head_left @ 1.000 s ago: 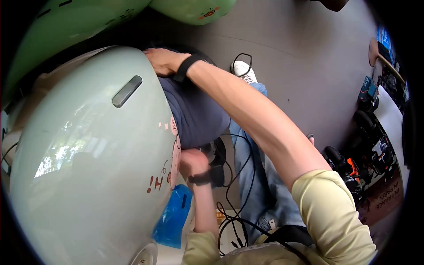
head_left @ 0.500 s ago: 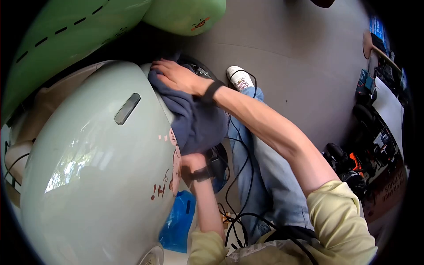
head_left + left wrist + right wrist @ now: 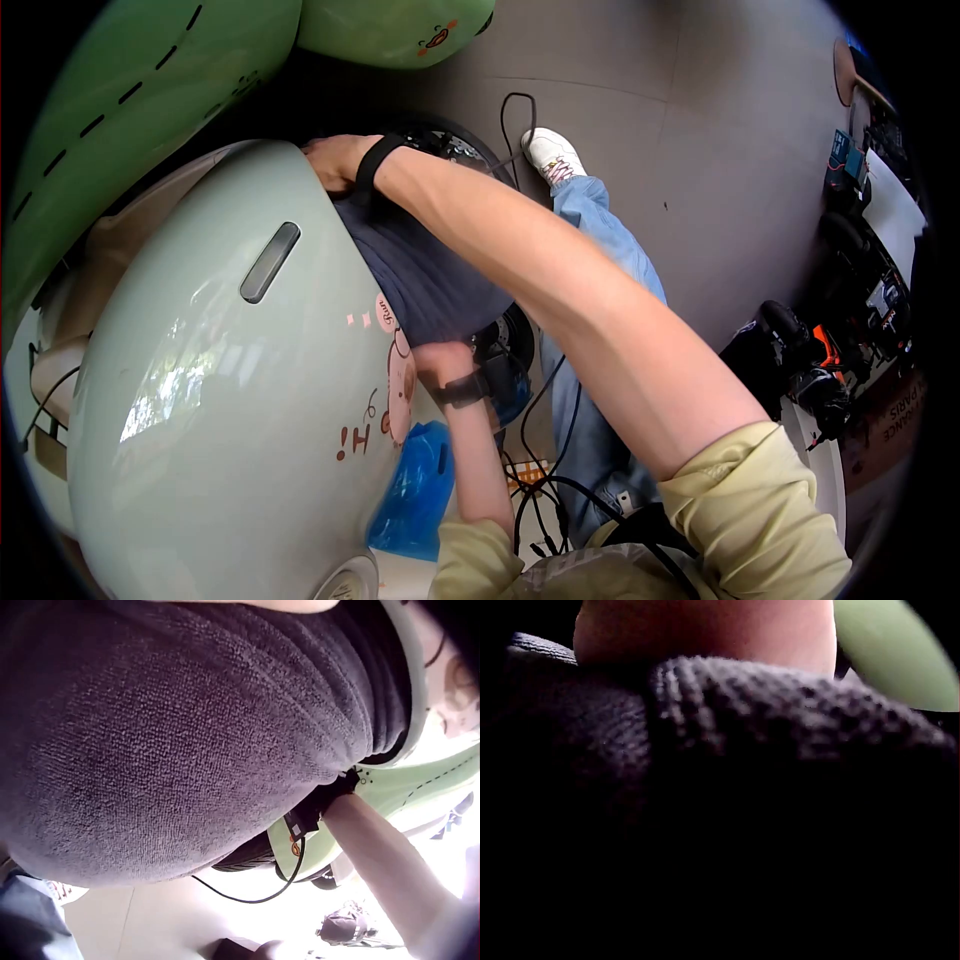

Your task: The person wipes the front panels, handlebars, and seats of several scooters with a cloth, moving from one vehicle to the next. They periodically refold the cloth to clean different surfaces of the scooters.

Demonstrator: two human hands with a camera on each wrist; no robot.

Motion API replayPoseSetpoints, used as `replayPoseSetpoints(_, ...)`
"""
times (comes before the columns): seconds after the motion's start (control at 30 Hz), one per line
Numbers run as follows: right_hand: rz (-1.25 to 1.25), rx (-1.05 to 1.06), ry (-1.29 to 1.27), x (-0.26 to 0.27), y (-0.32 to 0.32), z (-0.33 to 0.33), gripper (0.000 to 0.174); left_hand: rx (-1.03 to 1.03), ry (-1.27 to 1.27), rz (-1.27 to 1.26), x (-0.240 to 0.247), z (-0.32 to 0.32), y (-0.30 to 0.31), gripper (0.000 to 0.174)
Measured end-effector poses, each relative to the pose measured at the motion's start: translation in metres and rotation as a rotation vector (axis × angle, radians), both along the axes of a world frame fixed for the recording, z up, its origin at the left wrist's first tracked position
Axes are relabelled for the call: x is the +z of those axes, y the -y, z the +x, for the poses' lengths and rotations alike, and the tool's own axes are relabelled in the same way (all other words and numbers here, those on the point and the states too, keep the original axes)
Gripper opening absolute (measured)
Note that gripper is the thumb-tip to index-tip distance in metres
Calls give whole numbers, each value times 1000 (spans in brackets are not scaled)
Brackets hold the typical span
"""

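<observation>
A dark grey-blue towel is draped along the right edge of a glossy mint-green scooter body. At the panel's far end my right hand lies over the towel, its fingers hidden beyond the edge. My left hand is at the towel's near end, beside the pink cartoon on the panel; towel and panel cover its fingers. Terry fabric of the towel fills much of the left wrist view. In the right wrist view, the right hand sits against the dark towel.
Another green scooter stands close beyond the first. A blue plastic bag hangs by the left forearm. Black cables loop near the lap. Tools and dark parts crowd the right side. A wheel shows below the towel.
My right hand drew back over the towel toward the body half a second ago, then moved out again to the panel's far edge. The left hand stays nearly where it was.
</observation>
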State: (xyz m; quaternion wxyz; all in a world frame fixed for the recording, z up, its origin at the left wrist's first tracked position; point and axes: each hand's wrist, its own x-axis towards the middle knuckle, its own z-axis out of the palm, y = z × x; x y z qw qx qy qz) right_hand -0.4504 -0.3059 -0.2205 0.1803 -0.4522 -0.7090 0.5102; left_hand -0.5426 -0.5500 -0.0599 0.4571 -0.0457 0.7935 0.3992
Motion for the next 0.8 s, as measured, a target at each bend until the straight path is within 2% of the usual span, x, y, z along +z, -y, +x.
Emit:
replayPoseSetpoints(0.07,261,17,61,-6,10,7,49,-14,17,-1,0,0,2,49)
replayPoseSetpoints(0.17,-23,-312,-3,-2,45,23,53,-43,38,1,-2,-5,6,49)
replayPoseSetpoints(0.23,-109,-384,-44,35,73,53,51,-59,55,0,-5,-11,11,48)
replayPoseSetpoints(0.27,-134,-516,-89,40,92,55,53,-75,71,0,-10,-14,13,48)
replayPoseSetpoints(0.3,-112,-594,-139,46,111,59,51,-86,89,5,-16,-20,16,48)
replayPoseSetpoints(0.43,2,-823,-60,79,184,61,45,-175,167,-33,-39,-45,23,48)
replayPoseSetpoints(0.53,-59,-941,-21,102,231,45,55,-270,223,-66,-52,-65,31,48)
replayPoseSetpoints(0.67,-171,-1060,-25,152,260,27,63,-425,269,-85,-52,-89,35,48)
replayPoseSetpoints(0.8,-232,-1027,25,176,265,19,67,-530,265,-75,-57,-111,31,48)
